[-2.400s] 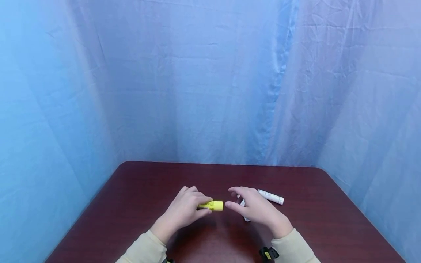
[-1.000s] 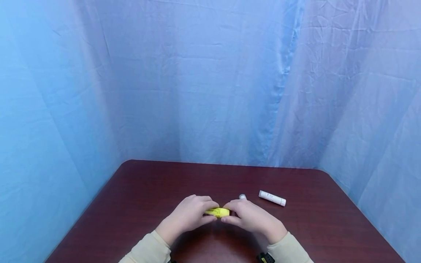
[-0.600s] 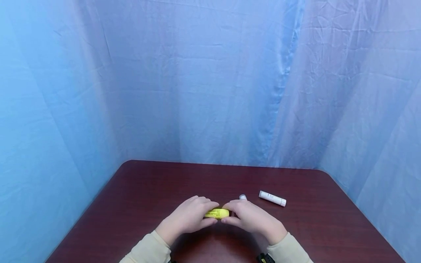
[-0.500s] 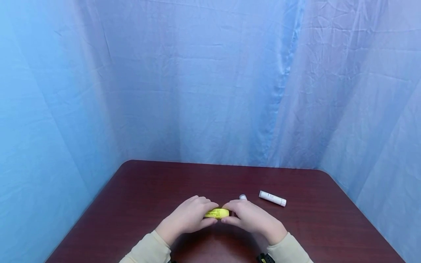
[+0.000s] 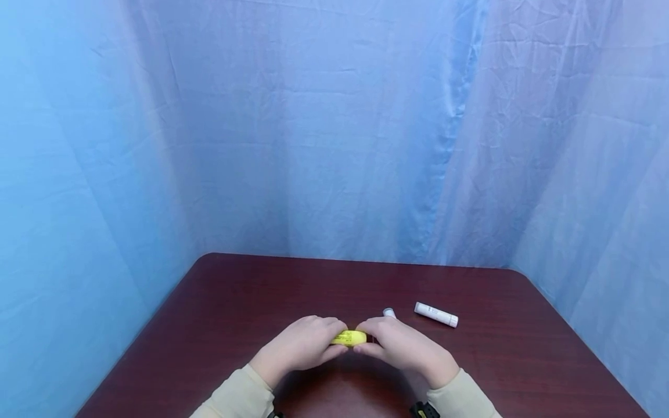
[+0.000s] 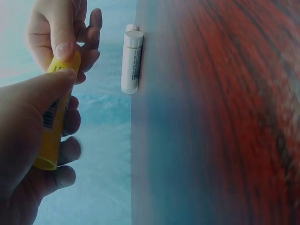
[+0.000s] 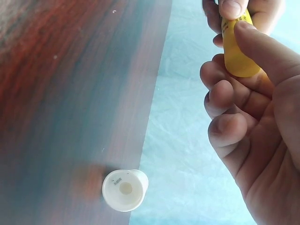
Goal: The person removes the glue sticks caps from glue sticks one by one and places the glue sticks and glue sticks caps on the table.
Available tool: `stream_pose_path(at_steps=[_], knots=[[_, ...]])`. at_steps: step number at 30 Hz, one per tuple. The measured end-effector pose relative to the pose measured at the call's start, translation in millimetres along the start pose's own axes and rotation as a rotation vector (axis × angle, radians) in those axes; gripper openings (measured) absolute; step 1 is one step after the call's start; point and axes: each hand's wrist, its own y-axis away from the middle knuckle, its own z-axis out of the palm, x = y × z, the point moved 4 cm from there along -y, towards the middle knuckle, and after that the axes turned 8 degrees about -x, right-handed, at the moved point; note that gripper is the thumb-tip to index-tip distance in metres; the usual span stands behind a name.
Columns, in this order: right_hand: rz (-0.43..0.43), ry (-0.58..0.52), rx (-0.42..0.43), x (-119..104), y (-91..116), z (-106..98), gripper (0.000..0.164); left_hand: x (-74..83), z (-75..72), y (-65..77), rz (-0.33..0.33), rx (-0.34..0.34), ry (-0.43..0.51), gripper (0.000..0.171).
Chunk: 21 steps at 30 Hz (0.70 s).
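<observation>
A yellow tube [image 5: 349,338] with black print lies crosswise between both hands above the table. My left hand [image 5: 303,345] grips it round its left part; in the left wrist view a barcode shows on the tube [image 6: 51,140] below the thumb. At the other end, my right hand [image 5: 405,348] pinches it between thumb and fingers. The tube's broad yellow end [image 7: 240,58] shows in the right wrist view, with several right fingers curled beneath. Behind the right hand, a white tube [image 5: 389,313] is mostly hidden.
A second white tube [image 5: 436,314], printed and capped like a glue stick, lies at the right on the dark red-brown table [image 5: 251,290]. Blue cloth [image 5: 334,145] hangs behind the table and at both sides.
The right hand, apart from the yellow tube 2.4 seconds ago, has moved left and taken hold of its right end. Over the last second both hands stay nearly still.
</observation>
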Motion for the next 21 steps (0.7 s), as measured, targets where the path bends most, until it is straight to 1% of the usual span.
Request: stream_pose_path(at_steps=[3, 8, 14, 21], knots=[[-0.003, 0.003, -0.012, 0.2, 0.3, 0.1, 0.013, 0.2, 0.0, 0.1, 0.001, -0.017, 0.036, 0.021], [0.002, -0.026, -0.055, -0.1, 2.6, 1.5, 0.015, 3.2, -0.4, 0.2, 0.02, -0.05, 0.082, 0.019], [0.009, -0.028, -0.069, -1.9, 5.9, -0.9, 0.015, 5.0, -1.5, -0.9, 0.033, -0.053, 0.062, 0.019], [0.019, -0.048, -0.09, -0.8, 5.1, -1.6, 0.02, 6.9, -5.1, -0.6, 0.063, -0.03, 0.015, 0.019]])
